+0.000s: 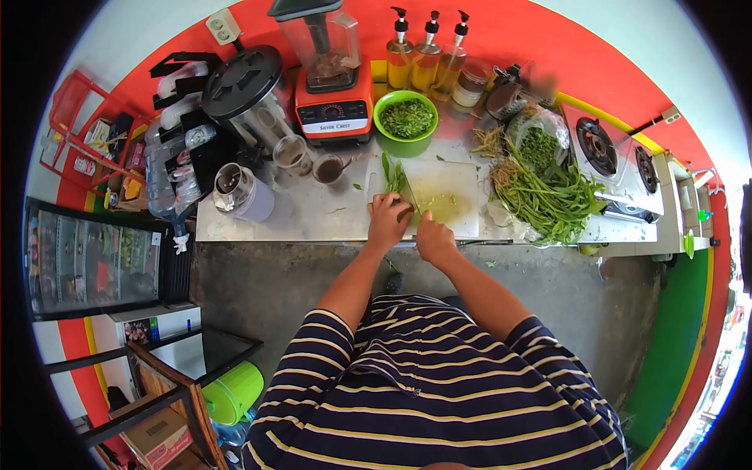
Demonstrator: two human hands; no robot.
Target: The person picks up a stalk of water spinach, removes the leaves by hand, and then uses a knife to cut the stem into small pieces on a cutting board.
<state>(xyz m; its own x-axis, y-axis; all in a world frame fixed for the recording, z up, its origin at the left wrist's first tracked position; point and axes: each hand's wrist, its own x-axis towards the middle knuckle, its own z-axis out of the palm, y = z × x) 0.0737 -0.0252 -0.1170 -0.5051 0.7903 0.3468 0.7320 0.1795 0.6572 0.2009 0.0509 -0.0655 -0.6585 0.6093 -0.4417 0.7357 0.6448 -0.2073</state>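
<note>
A white cutting board (458,182) lies near the front edge of the metal counter, with small green bits on its right half. My left hand (389,219) is closed over a bunch of leafy greens (393,174) on the board's left side. In my right hand (434,237) I grip a knife (413,196), its blade resting against the cut side of the greens. Behind the board stands a green bowl (406,146) filled with chopped greens. A heap of uncut leafy stalks (548,196) lies to the right of the board.
A red blender (333,106), several pump bottles (427,61) and a steel canister (249,98) line the wall. Cups (327,168) and a container (244,192) stand at the left. A bag of chopped greens (539,145) sits beside the gas stove (599,145) on the right.
</note>
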